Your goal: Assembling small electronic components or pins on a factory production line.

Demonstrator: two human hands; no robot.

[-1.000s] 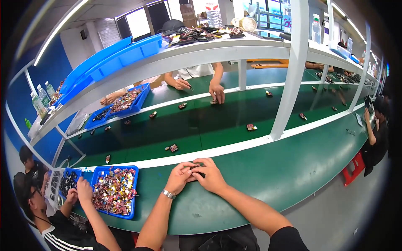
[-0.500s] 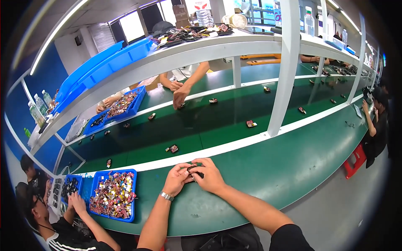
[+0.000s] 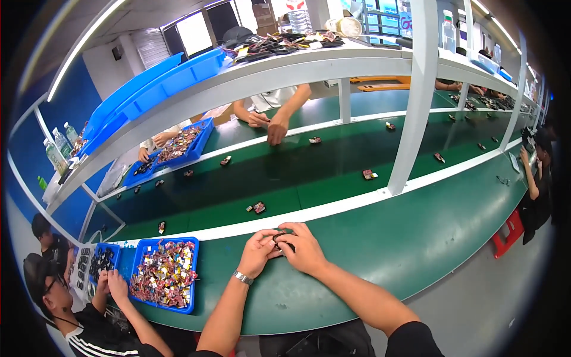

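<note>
My left hand (image 3: 256, 254) and my right hand (image 3: 304, 250) meet above the green worktop, both closed on a small black part (image 3: 281, 239). Fingertips of both hands cover most of it, so its exact kind does not show. To the left of my left hand, a blue tray (image 3: 191, 306) lies on the worktop, heaped with small red, white and yellow wired pieces (image 3: 163, 271).
Beyond a white rail (image 3: 321, 212) runs a dark green conveyor belt (image 3: 351, 149) carrying scattered small pieces (image 3: 257, 207). A white shelf post (image 3: 410, 113) rises at right. Co-workers' hands are near: one across the belt (image 3: 276, 130), another pair at left (image 3: 113, 284).
The whole view has shifted slightly. Across the belt, the co-worker's hand has lifted back from the belt surface. My hands stay together on the black part, with slight finger movement.
</note>
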